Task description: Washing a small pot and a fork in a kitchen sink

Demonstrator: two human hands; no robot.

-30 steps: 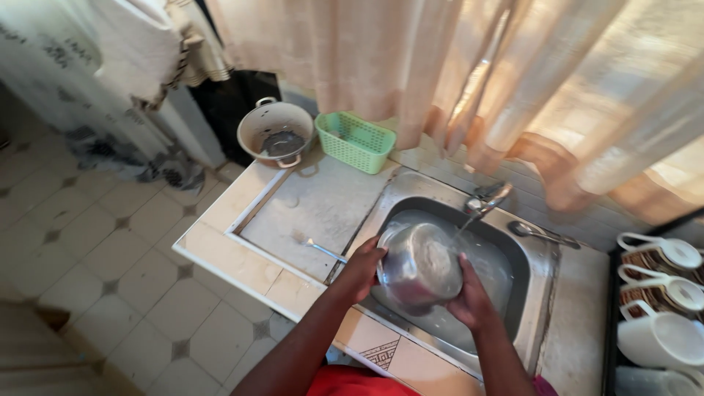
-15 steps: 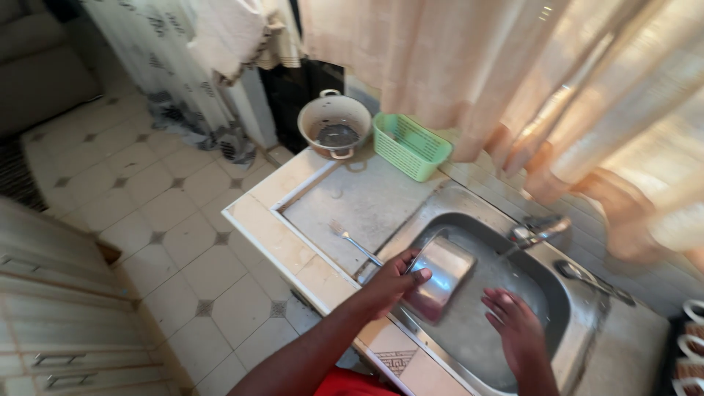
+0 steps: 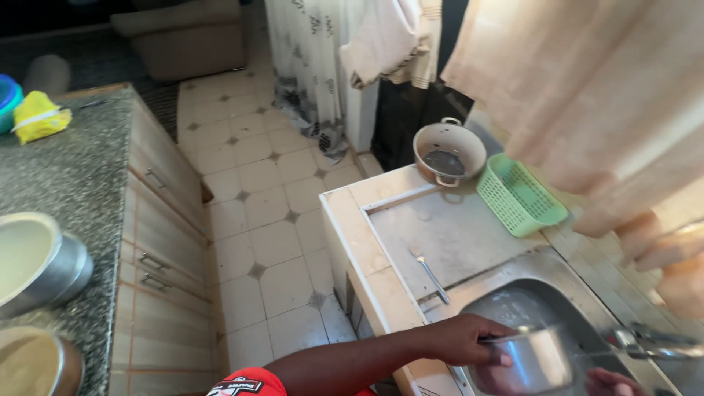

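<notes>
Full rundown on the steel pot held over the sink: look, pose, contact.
The shiny round stainless-steel pot looks like bare metal with straight walls and a thin rolled rim. It is tilted over the steel sink basin, its lower part cut off by the frame edge. The left hand grips its rim; the right hand shows only partly at its other side, contact unclear. Its inside is hard to see.

Steel pot held over the sink

The steel pot is round, shiny and bare metal, tipped on its side with its rim toward the left hand, whose fingers grip that rim; it hangs low over the sink basin, partly cut off by the frame's bottom edge.
</notes>
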